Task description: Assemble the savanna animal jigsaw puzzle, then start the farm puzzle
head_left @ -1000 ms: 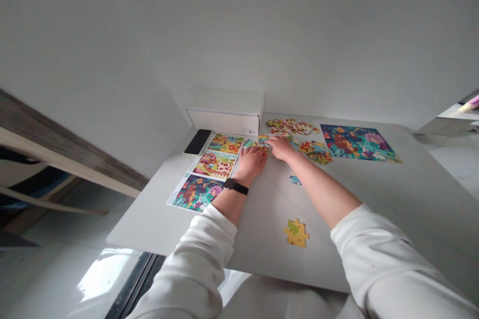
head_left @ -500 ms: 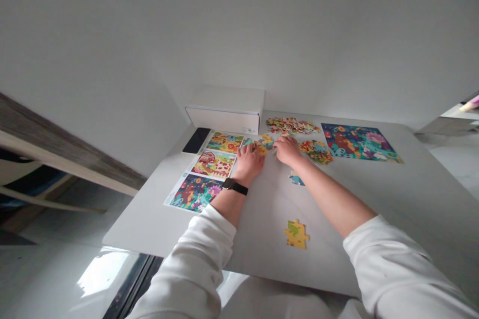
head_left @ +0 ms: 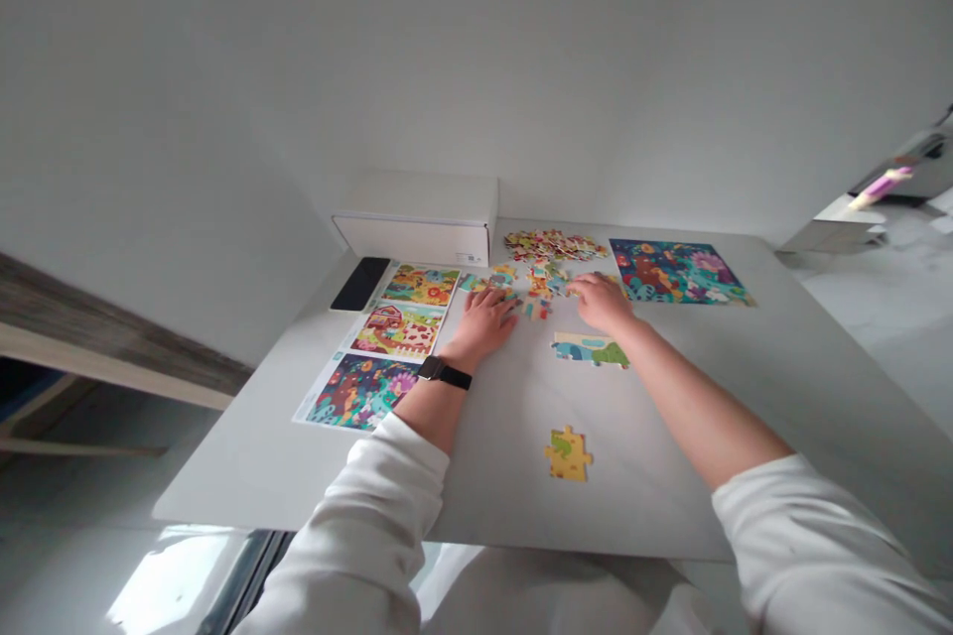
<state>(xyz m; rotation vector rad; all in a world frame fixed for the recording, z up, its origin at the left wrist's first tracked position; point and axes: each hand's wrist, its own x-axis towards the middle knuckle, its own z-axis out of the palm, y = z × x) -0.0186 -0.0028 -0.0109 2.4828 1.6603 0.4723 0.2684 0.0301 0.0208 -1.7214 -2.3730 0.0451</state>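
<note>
Multicoloured puzzle pieces [head_left: 539,280]: lie between the hands, toward the far edge of the table [head_left: 655,476]; they look light, thin and stiff, with tabs that could bend. A fingertip pinch on opposite sides, clear of the tabs, seems the safest hold.
Left hand [head_left: 487,319]: palm down over pieces, fingers slightly spread; whether it grips one cannot be told.
Right hand [head_left: 602,303]: fingers bent and close together beside the pieces; any held piece is hidden.
Blue-and-green strip [head_left: 588,350]: flat, near the right forearm.
Yellow piece [head_left: 568,454]: alone, toward the near edge.
White box [head_left: 417,236]: at the far left corner.
</note>
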